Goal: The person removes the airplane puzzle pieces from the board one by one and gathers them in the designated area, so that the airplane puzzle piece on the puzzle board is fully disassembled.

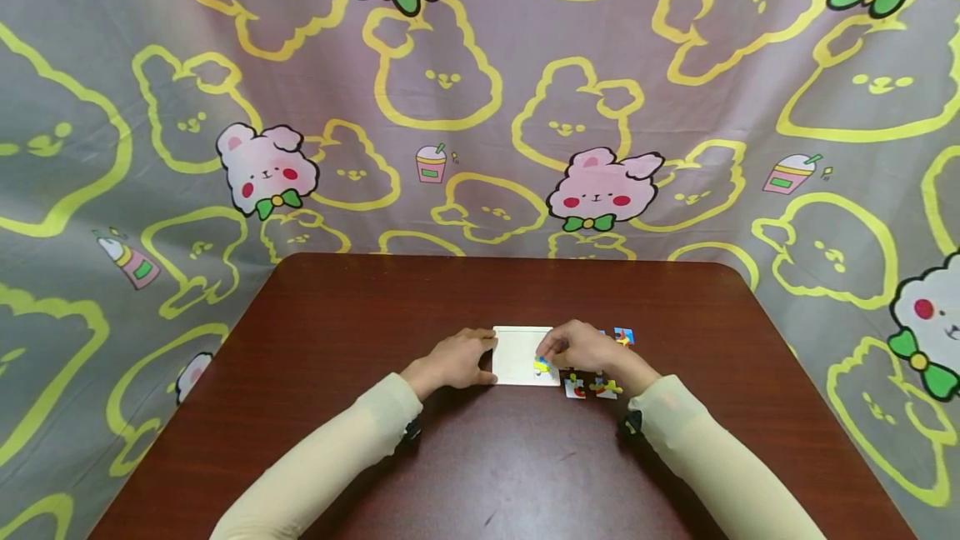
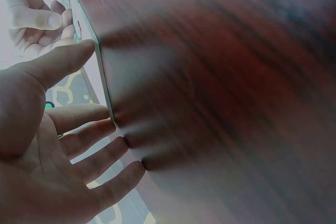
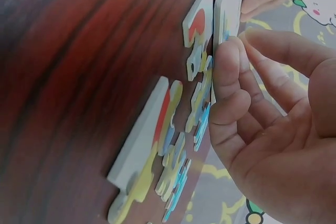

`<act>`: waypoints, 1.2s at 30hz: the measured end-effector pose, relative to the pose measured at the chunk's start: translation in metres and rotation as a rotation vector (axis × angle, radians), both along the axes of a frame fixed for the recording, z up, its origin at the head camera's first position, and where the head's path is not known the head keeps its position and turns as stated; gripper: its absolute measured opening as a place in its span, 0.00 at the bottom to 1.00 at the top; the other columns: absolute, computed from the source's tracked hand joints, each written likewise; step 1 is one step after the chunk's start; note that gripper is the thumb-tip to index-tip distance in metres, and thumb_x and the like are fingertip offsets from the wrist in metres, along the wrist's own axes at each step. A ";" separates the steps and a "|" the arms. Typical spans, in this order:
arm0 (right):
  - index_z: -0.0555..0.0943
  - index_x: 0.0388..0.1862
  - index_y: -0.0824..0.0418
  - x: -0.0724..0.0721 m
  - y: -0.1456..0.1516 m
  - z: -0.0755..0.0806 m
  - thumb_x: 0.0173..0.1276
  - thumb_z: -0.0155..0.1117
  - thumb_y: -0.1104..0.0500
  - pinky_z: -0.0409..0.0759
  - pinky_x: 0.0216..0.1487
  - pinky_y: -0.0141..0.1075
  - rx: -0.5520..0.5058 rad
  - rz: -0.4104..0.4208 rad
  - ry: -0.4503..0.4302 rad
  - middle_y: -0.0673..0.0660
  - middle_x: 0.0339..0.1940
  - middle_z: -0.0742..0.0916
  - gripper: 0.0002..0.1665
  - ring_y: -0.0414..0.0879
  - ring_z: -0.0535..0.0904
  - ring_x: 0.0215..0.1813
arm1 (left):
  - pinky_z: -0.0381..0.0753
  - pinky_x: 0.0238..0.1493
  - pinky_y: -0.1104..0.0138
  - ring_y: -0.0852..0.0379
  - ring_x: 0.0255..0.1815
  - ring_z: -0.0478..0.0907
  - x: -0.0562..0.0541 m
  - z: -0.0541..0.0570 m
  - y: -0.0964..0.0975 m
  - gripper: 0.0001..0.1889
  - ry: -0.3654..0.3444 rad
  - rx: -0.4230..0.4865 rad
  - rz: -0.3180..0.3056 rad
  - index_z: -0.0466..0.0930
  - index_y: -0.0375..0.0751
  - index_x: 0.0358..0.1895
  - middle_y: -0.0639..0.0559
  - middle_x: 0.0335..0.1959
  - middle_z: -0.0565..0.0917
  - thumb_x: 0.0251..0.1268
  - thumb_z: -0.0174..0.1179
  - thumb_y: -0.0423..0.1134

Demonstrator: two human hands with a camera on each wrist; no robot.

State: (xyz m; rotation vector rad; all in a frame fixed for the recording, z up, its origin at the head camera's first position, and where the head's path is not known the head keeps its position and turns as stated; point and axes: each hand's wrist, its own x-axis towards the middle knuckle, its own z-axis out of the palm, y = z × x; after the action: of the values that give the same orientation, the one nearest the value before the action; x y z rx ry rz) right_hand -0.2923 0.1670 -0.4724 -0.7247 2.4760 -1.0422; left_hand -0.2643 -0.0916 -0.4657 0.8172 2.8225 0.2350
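Observation:
A white puzzle tray [image 1: 517, 357] lies flat on the table. Along its left edge my left hand [image 1: 459, 358] rests, thumb and fingers spread; in the left wrist view the left hand [image 2: 68, 124] touches the tray's rim [image 2: 105, 85] with extended fingers. Over the tray's right part, my right hand [image 1: 581, 346] pinches a yellow, blue and white puzzle piece [image 1: 542, 367] between thumb and fingertips, low against the tray floor. In the right wrist view the right hand [image 3: 278, 108] partly hides that piece. Loose puzzle pieces [image 3: 142, 145] lie just right of the tray.
Several more puzzle pieces [image 1: 574, 388] are beside the tray, partly under the right hand and forearm, with one piece [image 1: 624, 337] farther back. The brown table [image 1: 390, 298] ends at a patterned curtain [image 1: 480, 107] behind it.

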 end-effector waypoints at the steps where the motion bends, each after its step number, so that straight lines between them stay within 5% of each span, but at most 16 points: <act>1: 0.88 0.39 0.64 0.000 0.000 0.000 0.62 0.65 0.71 0.74 0.31 0.30 -0.001 -0.011 -0.010 0.57 0.32 0.89 0.09 0.37 0.78 0.32 | 0.74 0.67 0.52 0.43 0.73 0.68 0.000 0.000 0.000 0.35 0.001 -0.001 -0.001 0.72 0.40 0.70 0.45 0.74 0.70 0.62 0.68 0.53; 36: 0.88 0.36 0.58 0.003 -0.005 -0.002 0.60 0.65 0.71 0.73 0.30 0.33 0.007 -0.093 -0.023 0.54 0.31 0.87 0.11 0.41 0.77 0.32 | 0.75 0.67 0.51 0.42 0.72 0.69 0.001 0.001 -0.001 0.35 0.007 0.002 -0.006 0.73 0.40 0.69 0.45 0.73 0.71 0.62 0.68 0.52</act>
State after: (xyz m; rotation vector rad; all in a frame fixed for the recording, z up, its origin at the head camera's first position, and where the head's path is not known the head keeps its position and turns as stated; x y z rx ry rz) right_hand -0.2890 0.1616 -0.4745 -0.5969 2.5138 -1.0686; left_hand -0.2631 -0.0927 -0.4646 0.8281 2.8260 0.2343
